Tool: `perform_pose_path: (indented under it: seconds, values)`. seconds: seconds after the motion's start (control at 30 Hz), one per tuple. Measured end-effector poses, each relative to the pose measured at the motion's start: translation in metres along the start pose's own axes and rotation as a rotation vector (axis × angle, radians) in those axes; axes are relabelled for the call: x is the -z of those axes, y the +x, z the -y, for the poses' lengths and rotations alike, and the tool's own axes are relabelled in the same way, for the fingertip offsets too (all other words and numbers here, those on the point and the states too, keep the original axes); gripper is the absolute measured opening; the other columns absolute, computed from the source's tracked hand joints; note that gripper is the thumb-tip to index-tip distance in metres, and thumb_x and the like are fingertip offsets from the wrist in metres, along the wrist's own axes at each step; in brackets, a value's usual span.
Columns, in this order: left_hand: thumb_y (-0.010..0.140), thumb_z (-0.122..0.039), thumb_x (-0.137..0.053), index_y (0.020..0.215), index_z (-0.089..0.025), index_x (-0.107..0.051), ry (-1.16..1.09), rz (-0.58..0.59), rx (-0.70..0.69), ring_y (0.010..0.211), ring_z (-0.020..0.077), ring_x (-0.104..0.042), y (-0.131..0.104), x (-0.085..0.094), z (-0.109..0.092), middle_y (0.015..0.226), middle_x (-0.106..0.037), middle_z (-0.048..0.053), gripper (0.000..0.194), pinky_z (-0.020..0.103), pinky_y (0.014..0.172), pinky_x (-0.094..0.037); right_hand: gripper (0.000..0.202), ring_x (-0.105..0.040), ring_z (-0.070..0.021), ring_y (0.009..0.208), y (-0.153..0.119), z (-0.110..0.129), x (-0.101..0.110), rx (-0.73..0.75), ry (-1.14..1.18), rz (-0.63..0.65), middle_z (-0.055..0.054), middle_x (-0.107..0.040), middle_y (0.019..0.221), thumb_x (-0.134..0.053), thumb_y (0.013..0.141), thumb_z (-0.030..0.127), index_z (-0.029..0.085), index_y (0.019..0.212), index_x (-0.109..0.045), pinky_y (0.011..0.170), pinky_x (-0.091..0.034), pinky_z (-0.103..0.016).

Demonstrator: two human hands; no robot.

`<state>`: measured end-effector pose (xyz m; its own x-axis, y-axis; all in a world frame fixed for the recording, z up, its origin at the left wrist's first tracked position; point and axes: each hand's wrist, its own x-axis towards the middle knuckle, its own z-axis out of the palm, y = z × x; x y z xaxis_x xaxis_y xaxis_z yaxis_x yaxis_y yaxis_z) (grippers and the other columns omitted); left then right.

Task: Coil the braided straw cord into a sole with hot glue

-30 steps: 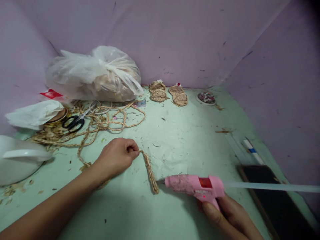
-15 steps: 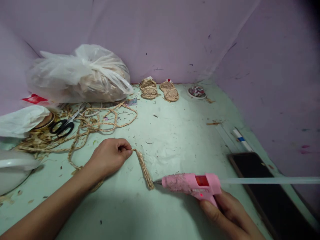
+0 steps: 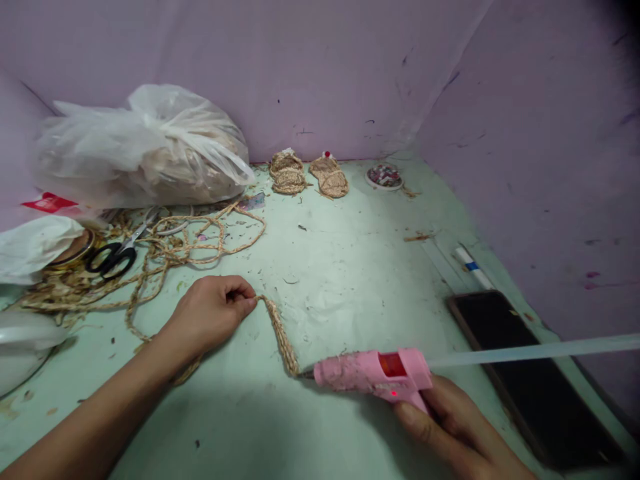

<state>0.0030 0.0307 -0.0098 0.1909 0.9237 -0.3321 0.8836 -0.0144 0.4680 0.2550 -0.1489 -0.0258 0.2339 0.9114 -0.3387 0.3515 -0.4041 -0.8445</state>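
Pinched between the thumb and fingers of my left hand (image 3: pixel 217 310) is the end of a braided straw cord. From there the cord runs into a narrow coiled straw strip (image 3: pixel 283 339) lying on the table. My right hand (image 3: pixel 453 427) is wrapped round the handle of a pink glue gun (image 3: pixel 370 375), whose small light glows red. Its metal nozzle is at the near end of the strip; whether they touch I cannot tell. A long clear glue stick (image 3: pixel 540 350) sticks out of the gun's back. More loose braided cord (image 3: pixel 220 233) lies behind my left wrist.
Black-handled scissors (image 3: pixel 113 259) lie among straw scraps at left, below a tied plastic bag (image 3: pixel 145 150). Two small woven straw slippers (image 3: pixel 287 175) and a dish of beads (image 3: pixel 384 176) stand by the back wall. A phone (image 3: pixel 525 373) and a white-and-blue pen (image 3: pixel 473 267) are at right.
The view has shifted slightly, so most things sit a little further left. The glue gun's nozzle stays by the strip's near end, and both hands keep their grips.
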Motion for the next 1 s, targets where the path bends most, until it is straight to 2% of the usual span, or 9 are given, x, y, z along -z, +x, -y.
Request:
perform_pose_path:
  seconds: [0.07,0.17,0.23,0.33,0.53,0.67,0.8,0.93,1.0]
  values:
    - [0.068,-0.035,-0.054,0.068,-0.022,-0.065,0.004,0.002,0.005,0.058,0.0154,-0.05,0.0,0.0,0.0,0.057,-0.06,-0.001,0.018,0.026,0.055,-0.035,0.043,-0.064,-0.027,0.087,0.001,0.002,0.004,0.0,0.028,-0.002,-0.008,-0.07,0.097,-0.058,0.074,0.058,0.027,0.101,-0.07,0.081,-0.051,-0.043]
    - [0.068,-0.034,-0.053,0.068,-0.022,-0.065,-0.005,0.014,0.002,0.059,0.0157,-0.051,0.0,-0.001,0.001,0.059,-0.061,-0.001,0.017,0.027,0.056,-0.035,0.035,-0.063,-0.0205,0.066,0.011,0.015,0.013,0.054,0.062,0.114,-0.004,-0.066,0.07,-0.057,0.076,0.055,0.023,0.078,-0.07,0.063,-0.053,-0.033]
    - [0.069,-0.034,-0.053,0.069,-0.021,-0.065,-0.018,0.019,-0.008,0.06,0.016,-0.052,0.0,-0.001,0.001,0.061,-0.062,0.0,0.017,0.027,0.056,-0.036,0.036,-0.053,-0.0139,0.05,0.027,0.03,0.019,0.108,0.076,0.177,0.0,-0.056,0.055,-0.056,0.078,0.053,0.02,0.065,-0.063,0.048,-0.046,-0.024]
    - [0.069,-0.034,-0.053,0.069,-0.021,-0.065,-0.025,0.015,-0.014,0.06,0.0162,-0.052,-0.001,-0.001,0.002,0.06,-0.062,0.0,0.017,0.027,0.056,-0.035,0.036,-0.044,-0.0099,0.043,0.06,0.053,0.022,0.094,0.141,0.038,0.002,-0.053,0.049,-0.056,0.079,0.051,0.019,0.064,-0.058,0.04,-0.032,-0.02]
    - [0.069,-0.033,-0.053,0.07,-0.02,-0.065,-0.062,0.018,-0.04,0.06,0.016,-0.053,0.0,-0.002,0.005,0.061,-0.062,0.001,0.018,0.026,0.056,-0.035,0.041,-0.045,-0.0115,0.043,0.134,0.075,0.006,0.113,-0.121,-0.118,0.001,-0.05,0.049,-0.041,0.083,0.049,0.019,0.06,-0.057,0.043,-0.034,-0.024]
    - [0.069,-0.035,-0.054,0.071,-0.019,-0.066,-0.089,0.027,-0.048,0.058,0.0156,-0.052,0.001,-0.004,0.008,0.061,-0.062,0.002,0.02,0.027,0.055,-0.035,0.043,-0.049,-0.0153,0.047,0.158,0.072,-0.003,0.131,-0.328,-0.244,-0.002,-0.054,0.053,-0.04,0.083,0.05,0.018,0.068,-0.064,0.046,-0.033,-0.026]
    - [0.069,-0.035,-0.055,0.072,-0.019,-0.066,-0.11,0.03,-0.049,0.059,0.0156,-0.051,0.002,-0.005,0.011,0.062,-0.062,0.002,0.02,0.026,0.054,-0.034,0.039,-0.059,-0.0248,0.066,0.164,0.069,-0.003,0.153,-0.562,-0.354,-0.009,-0.065,0.072,-0.044,0.082,0.045,0.018,0.088,-0.07,0.054,-0.034,-0.031]
    - [0.069,-0.035,-0.055,0.071,-0.019,-0.067,-0.119,0.025,-0.05,0.057,0.0154,-0.05,0.002,-0.005,0.011,0.06,-0.061,0.002,0.02,0.026,0.053,-0.033,0.04,-0.06,-0.0323,0.085,0.156,0.074,0.001,0.186,-0.707,-0.411,-0.017,-0.065,0.101,-0.046,0.082,0.042,0.015,0.102,-0.068,0.06,-0.036,-0.035]
    - [0.068,-0.034,-0.055,0.071,-0.019,-0.067,-0.122,0.021,-0.052,0.057,0.0154,-0.05,0.002,-0.005,0.011,0.06,-0.061,0.002,0.02,0.026,0.053,-0.033,0.039,-0.059,-0.0311,0.089,0.141,0.079,0.0,0.235,-0.736,-0.437,-0.016,-0.064,0.105,-0.047,0.083,0.041,0.015,0.104,-0.066,0.064,-0.037,-0.035]
